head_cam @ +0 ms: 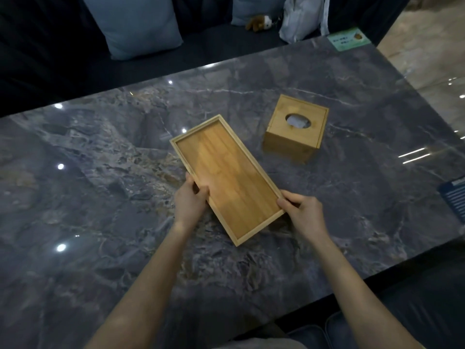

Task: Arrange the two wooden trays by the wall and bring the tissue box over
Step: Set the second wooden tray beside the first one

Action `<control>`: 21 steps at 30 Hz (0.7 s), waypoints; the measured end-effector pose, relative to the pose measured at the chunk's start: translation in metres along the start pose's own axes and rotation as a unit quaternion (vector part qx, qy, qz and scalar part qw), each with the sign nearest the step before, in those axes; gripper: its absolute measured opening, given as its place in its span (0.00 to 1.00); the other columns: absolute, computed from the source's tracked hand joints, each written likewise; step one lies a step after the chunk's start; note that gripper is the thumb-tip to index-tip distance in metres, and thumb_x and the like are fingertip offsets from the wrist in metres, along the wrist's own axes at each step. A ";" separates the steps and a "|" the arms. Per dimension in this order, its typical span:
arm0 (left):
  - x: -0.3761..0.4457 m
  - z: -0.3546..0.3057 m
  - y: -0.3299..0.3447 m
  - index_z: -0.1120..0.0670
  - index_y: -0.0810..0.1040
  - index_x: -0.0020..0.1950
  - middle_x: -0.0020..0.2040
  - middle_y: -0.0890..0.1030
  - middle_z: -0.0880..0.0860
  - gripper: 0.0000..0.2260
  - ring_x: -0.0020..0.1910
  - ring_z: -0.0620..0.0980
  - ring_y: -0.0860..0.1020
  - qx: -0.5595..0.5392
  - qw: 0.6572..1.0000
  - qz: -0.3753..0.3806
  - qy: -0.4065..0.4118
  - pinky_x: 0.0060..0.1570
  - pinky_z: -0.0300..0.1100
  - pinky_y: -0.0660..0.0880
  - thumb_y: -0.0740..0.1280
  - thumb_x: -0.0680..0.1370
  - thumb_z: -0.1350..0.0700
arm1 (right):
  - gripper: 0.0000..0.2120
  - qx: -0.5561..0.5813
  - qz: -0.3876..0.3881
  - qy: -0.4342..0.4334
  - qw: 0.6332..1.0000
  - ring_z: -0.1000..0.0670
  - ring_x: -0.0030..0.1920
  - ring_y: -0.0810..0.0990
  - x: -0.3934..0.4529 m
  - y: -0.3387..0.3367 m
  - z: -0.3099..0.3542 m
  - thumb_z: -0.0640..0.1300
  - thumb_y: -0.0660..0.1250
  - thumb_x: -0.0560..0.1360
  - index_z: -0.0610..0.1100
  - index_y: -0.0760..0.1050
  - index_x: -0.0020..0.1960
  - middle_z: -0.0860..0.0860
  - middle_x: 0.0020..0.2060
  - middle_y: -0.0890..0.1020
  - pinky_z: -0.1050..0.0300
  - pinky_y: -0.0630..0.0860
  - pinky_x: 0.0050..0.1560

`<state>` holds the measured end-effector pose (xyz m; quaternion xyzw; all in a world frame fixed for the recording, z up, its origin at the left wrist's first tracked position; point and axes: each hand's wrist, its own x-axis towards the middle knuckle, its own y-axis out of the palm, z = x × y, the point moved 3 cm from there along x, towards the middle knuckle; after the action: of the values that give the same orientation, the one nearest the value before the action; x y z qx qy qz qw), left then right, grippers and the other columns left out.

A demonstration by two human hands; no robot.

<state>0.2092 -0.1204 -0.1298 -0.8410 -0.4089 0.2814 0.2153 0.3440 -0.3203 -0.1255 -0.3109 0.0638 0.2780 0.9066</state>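
Both hands grasping the wooden tray [227, 178] mid-surface [100, 172], left hand [190, 201] on a long side, right hand [303, 212] at its near corner, likely to turn it; tissue box [297, 128] just beyond, toward the far-right corner; second tray not visible.

We saw a dark grey marble table [105, 187] filling most of the frame, its polished top reflecting small ceiling lights at left. A dark sofa [45, 51] ran along the upper edge, carrying a blue-grey cushion [137, 23] at upper left, a small plush toy [259, 22] and a pale bag [302, 16] at upper centre. A glossy beige floor [427, 56] occupied the upper right.
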 end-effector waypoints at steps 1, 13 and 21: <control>-0.001 -0.001 -0.008 0.58 0.76 0.51 0.46 0.81 0.58 0.07 0.45 0.58 0.79 -0.033 0.999 0.003 -0.008 0.45 0.49 0.75 0.63 0.74 0.61 | 0.14 0.015 0.002 0.000 1.000 0.52 0.55 0.79 0.000 0.001 0.005 0.39 0.68 0.71 0.40 0.78 0.56 0.45 0.54 0.82 0.55 0.74 0.61; -0.012 0.035 -0.137 0.47 0.76 0.44 0.35 0.77 0.58 0.09 0.38 0.56 0.79 -0.185 0.979 -0.078 -0.027 0.47 0.59 0.80 0.67 0.73 0.62 | 0.14 0.154 0.141 -0.057 0.976 0.62 0.34 0.79 -0.016 0.071 0.088 0.31 0.69 0.68 0.33 0.78 0.53 0.48 0.39 0.81 0.68 0.78 0.40; -0.028 0.083 -0.214 0.51 0.74 0.61 0.37 0.78 0.50 0.16 0.39 0.50 0.77 -0.211 0.972 -0.101 -0.038 0.45 0.48 0.78 0.65 0.75 0.64 | 0.15 0.136 0.220 -0.058 0.964 0.51 0.41 0.77 -0.054 0.142 0.134 0.35 0.71 0.67 0.42 0.78 0.53 0.47 0.39 0.79 0.54 0.76 0.46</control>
<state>0.0199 -0.0091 -0.0566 -0.8102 -0.5499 0.1978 0.0447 0.2136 -0.1725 -0.0776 -0.1465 0.1155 0.4770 0.8589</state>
